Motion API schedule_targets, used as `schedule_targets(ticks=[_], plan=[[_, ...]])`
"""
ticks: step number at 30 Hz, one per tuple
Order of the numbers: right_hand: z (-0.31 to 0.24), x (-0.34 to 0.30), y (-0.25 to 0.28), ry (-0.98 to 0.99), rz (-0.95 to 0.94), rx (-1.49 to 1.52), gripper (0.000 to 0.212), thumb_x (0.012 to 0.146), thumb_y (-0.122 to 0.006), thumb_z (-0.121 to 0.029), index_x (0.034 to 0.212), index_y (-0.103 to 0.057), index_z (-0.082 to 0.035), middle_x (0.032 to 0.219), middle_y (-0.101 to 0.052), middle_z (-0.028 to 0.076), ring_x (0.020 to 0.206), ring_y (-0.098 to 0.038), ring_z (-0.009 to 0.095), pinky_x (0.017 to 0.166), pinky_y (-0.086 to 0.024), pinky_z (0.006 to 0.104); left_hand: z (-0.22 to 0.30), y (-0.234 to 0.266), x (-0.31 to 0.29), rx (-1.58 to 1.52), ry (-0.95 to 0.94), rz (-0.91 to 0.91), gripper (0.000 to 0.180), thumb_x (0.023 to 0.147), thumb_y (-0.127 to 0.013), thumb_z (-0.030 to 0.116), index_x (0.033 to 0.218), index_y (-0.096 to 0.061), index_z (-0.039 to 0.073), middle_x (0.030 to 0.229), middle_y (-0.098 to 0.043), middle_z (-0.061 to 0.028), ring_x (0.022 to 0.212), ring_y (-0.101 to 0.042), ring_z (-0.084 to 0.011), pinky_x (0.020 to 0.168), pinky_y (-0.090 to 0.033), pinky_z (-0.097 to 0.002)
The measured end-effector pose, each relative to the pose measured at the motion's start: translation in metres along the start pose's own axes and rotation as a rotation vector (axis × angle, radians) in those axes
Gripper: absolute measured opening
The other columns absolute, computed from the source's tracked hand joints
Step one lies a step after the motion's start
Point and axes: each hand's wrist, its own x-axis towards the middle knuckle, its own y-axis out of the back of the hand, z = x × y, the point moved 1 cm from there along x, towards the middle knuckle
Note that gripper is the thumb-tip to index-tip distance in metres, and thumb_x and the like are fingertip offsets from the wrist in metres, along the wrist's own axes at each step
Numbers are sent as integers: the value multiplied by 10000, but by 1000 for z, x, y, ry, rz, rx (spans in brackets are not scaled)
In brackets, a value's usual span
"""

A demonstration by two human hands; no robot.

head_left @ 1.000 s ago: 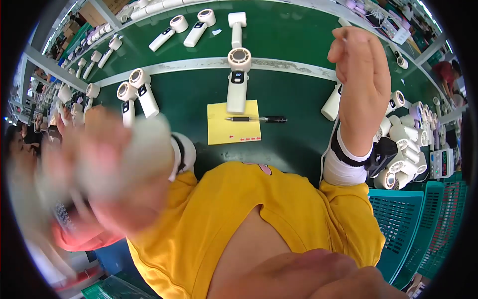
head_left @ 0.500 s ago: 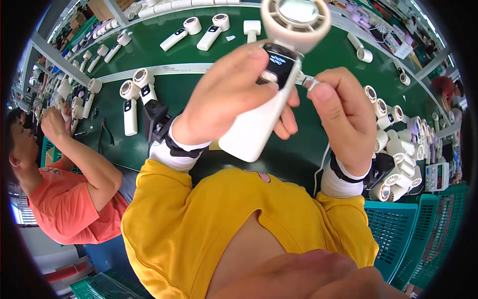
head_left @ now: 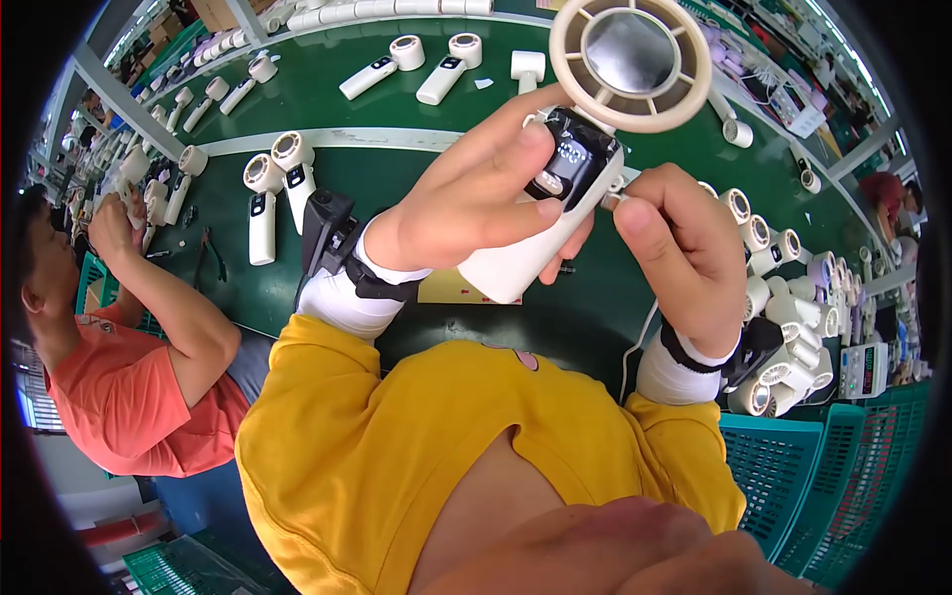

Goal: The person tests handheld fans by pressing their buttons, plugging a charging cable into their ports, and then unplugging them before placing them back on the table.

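Observation:
A white handheld fan (head_left: 587,164) with a round ringed head and a black display sits tilted in my left hand (head_left: 466,213), its head away from me. Fingers wrap around the handle and the thumb lies by the lit display. At the handle's right side, my right hand (head_left: 684,263) pinches a small pale connector-like piece (head_left: 614,193) between thumb and forefinger. The fingertips hide most of that piece; whether it is seated in the fan cannot be made out. Below my right hand runs a white cable (head_left: 637,347), its upper end hidden.
A yellow card (head_left: 446,288) lies on the green table (head_left: 397,178) under the fan. Two fans (head_left: 262,223) stand left, several more farther back. Piled fans (head_left: 793,347) and a small meter box (head_left: 864,371) are at right, above green crates (head_left: 769,466). A co-worker (head_left: 139,387) sits left.
The fan has tipped so its ringed head faces me more fully and sits farther right, uncovering more of the yellow card. The pinched piece is now mostly covered by my right fingertips.

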Motion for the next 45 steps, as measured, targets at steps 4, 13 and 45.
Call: schedule_targets(ticks=[4,13,45], plan=[[6,2,4,14,-92,108,178,842,-516,-171,747,-510,-20,581,-486,33,485,-408,89,447,-322,211,-1,1,-1,-176,76,-85,490,867,-386,161,1300,-178,61,806,-530,-137,584,-545,-182,488,-462,-275],[11,8,-14,-13,127,-36,180,861,-482,-150,743,-499,-16,610,-526,28,502,-423,90,478,-341,204,-17,0,5,56,-126,162,597,806,-468,83,1285,-129,-26,907,-508,-110,603,-532,-128,485,-449,-244],[-2,-2,17,-50,428,189,174,857,-479,-167,841,-531,-2,700,-480,-4,512,-290,27,471,-212,173,53,28,-56,104,-736,104,540,728,-589,331,1167,-400,78,1068,-462,-76,899,-470,-199,674,-419,-327]])
